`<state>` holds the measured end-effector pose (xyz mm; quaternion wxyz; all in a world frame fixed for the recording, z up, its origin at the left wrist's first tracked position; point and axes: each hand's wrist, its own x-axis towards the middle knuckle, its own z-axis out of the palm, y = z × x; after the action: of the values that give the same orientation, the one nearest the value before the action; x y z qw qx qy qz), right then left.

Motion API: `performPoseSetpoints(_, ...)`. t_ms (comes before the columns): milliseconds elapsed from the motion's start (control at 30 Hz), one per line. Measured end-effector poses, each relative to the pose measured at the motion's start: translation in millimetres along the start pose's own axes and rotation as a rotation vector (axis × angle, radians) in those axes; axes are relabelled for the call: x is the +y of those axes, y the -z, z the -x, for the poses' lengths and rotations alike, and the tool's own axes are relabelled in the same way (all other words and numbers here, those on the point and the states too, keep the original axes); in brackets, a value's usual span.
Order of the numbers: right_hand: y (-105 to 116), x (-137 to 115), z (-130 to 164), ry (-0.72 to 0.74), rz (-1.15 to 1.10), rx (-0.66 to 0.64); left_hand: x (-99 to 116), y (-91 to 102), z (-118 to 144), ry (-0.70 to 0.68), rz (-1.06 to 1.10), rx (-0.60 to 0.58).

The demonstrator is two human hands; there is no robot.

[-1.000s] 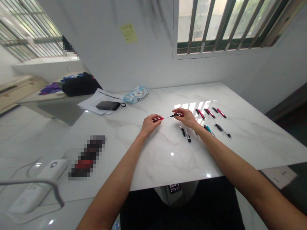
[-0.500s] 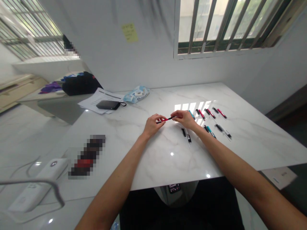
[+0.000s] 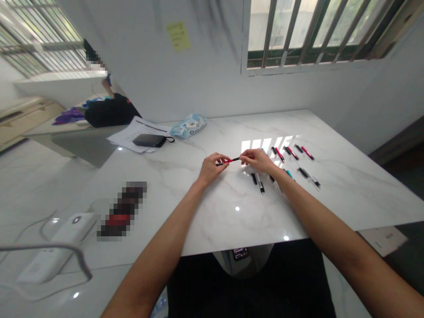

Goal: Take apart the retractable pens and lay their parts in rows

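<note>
A red and black pen (image 3: 231, 160) spans the gap between my two hands, just above the white table. My left hand (image 3: 213, 168) is closed on its red part, with a dark end showing under the fingers. The fingertips of my right hand (image 3: 256, 160) pinch the black end; whether that is a separate piece I cannot tell. Below my right hand lies a black and clear pen (image 3: 259, 182) in parts. Red pens (image 3: 280, 153) and a grey and black pen (image 3: 308, 176), also in pieces, rest to the right. My right forearm partly covers a teal pen (image 3: 289, 174).
At the back left, a black power bank or phone (image 3: 149, 140) lies on printed papers (image 3: 122, 132), beside a blue and white packet (image 3: 188, 126). A white box-like device (image 3: 62, 247) with a grey cable is at the left. A barred window (image 3: 308, 35) is above.
The right hand has shifted slightly to the right, and more of the black end shows between the hands. The view has tilted a little downward.
</note>
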<state>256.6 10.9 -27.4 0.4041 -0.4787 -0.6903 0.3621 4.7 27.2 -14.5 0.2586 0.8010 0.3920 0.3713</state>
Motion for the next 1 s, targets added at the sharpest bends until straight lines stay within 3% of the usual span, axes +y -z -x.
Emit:
performPoseSetpoints(633,3,-8,4,0.003,0.163,-0.021,0,-1.5,1,-0.022,0.014,0.002)
performPoseSetpoints(1000,5,-13,5,0.055,0.229,0.034,0,-3.1,0,-0.039,0.036,-0.003)
